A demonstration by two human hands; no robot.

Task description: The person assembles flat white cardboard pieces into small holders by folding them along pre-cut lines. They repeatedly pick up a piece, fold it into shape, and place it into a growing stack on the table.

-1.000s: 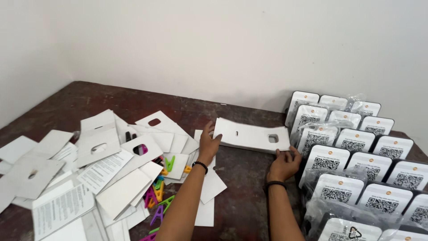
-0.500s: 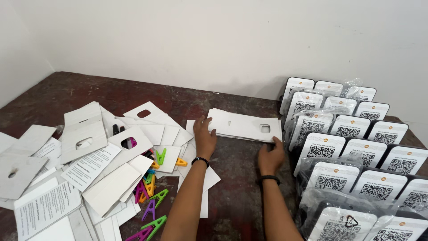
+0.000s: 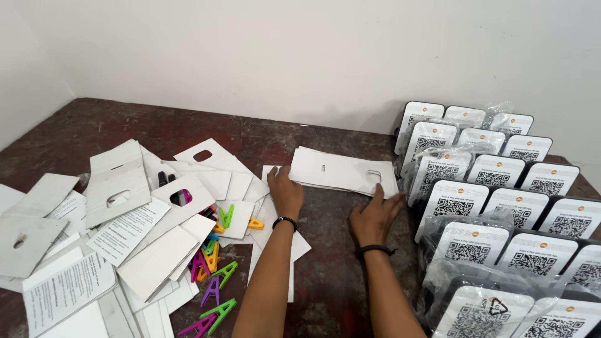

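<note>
A stack of white cardboard inserts (image 3: 341, 170) with a small slot and a square cut-out lies on the dark table (image 3: 325, 250), just left of the black plaques. My left hand (image 3: 286, 191) rests flat at the stack's left end, fingers touching its edge. My right hand (image 3: 375, 216) lies at the stack's near right corner, fingers spread against the edge. Neither hand lifts anything.
Rows of black-framed plaques (image 3: 494, 194) with square code patterns, some in clear bags, fill the right side. Loose white cards and printed leaflets (image 3: 125, 219) cover the left. Coloured plastic clips (image 3: 213, 275) lie among them. A white wall stands behind.
The view has shifted a little to the left. Both hands stay at the ends of the white stack, which sits squarer and nearer the plaques than before.
</note>
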